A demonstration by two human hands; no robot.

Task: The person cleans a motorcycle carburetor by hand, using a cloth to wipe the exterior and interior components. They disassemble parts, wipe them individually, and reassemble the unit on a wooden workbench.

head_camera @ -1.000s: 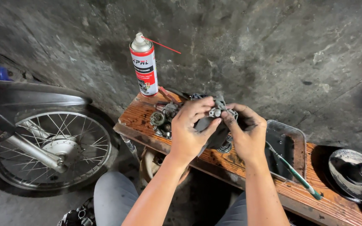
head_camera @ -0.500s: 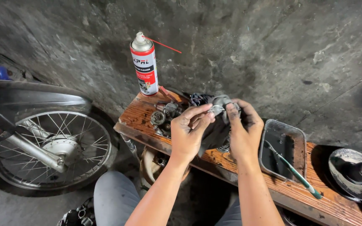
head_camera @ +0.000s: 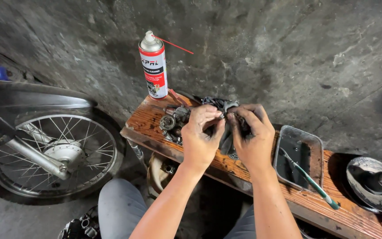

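Observation:
My left hand (head_camera: 201, 138) and my right hand (head_camera: 253, 137) meet over a wooden bench (head_camera: 147, 121), both gripping a small grimy metal engine part (head_camera: 224, 106) wrapped in a dark rag (head_camera: 226, 140). The fingertips of both hands pinch the part's top. Beside my left hand lie other greasy metal parts (head_camera: 172, 121) on the bench. Most of the held part is hidden behind my fingers.
A red and white spray can (head_camera: 154, 66) with a red straw stands at the bench's far left. A clear tray (head_camera: 298, 155) of dark liquid holds a green-handled brush (head_camera: 315, 186). A round metal part (head_camera: 374, 183) sits at right. A motorcycle wheel (head_camera: 54, 155) stands at left.
Both hands have shifted on the part, fingers now drawn together at its top. The rag hangs lower between my palms.

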